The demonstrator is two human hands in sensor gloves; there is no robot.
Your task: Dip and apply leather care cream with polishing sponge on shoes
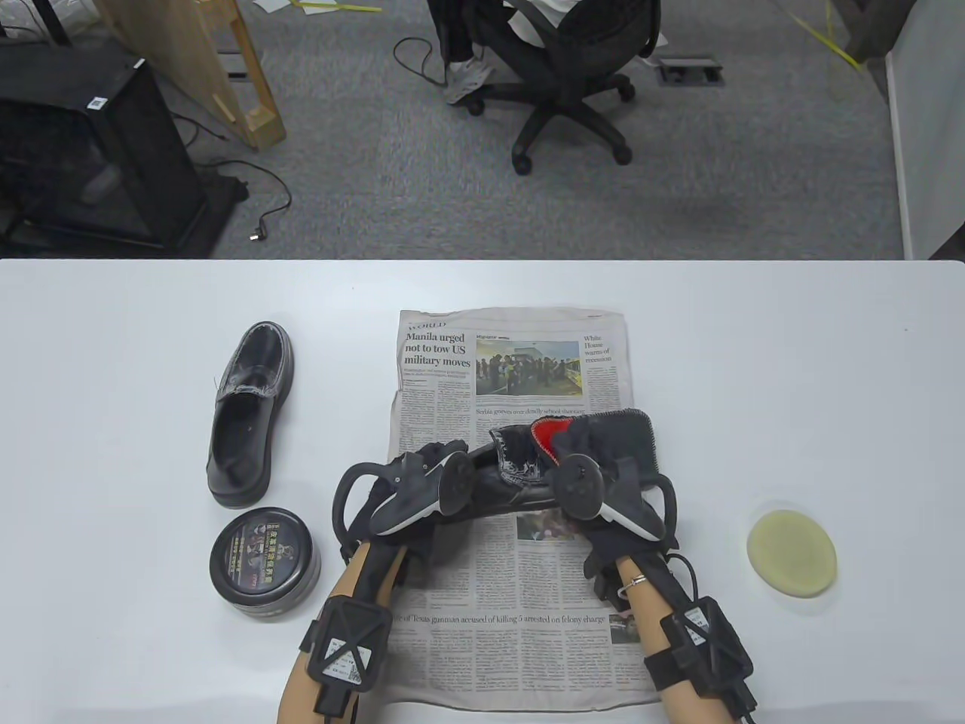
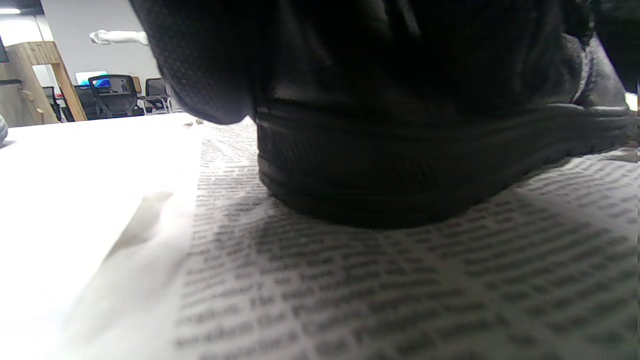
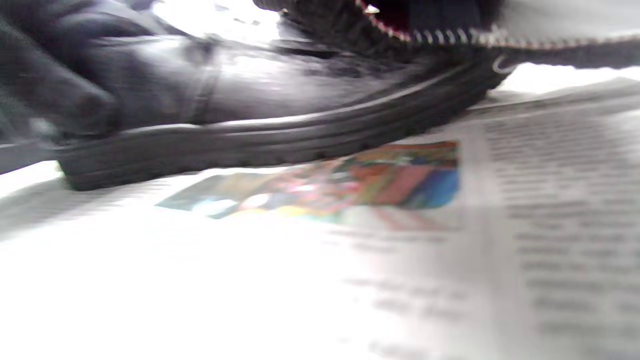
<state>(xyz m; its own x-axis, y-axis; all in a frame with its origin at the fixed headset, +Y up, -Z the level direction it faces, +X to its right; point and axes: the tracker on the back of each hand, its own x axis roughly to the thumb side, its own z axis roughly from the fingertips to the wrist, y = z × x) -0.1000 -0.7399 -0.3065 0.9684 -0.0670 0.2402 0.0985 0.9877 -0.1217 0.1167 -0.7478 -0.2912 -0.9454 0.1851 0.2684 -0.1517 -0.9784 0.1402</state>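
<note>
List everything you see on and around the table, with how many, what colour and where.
Shoe: 1, black, table left, beside the newspaper.
Second shoe: 1, black, on the newspaper, between both hands.
Cloth: 1, dark with red patch, over that shoe's right end.
Tin: 1, black lid, lid on, near the left shoe.
Sponge: 1, pale yellow, round, table right.
Newspaper: 1, spread at table centre.
Table: 1, white.
Office chair: 1, black, on the floor beyond.
Left hand: black glove, at the shoe's left end.
Right hand: black glove, at the cloth.
</note>
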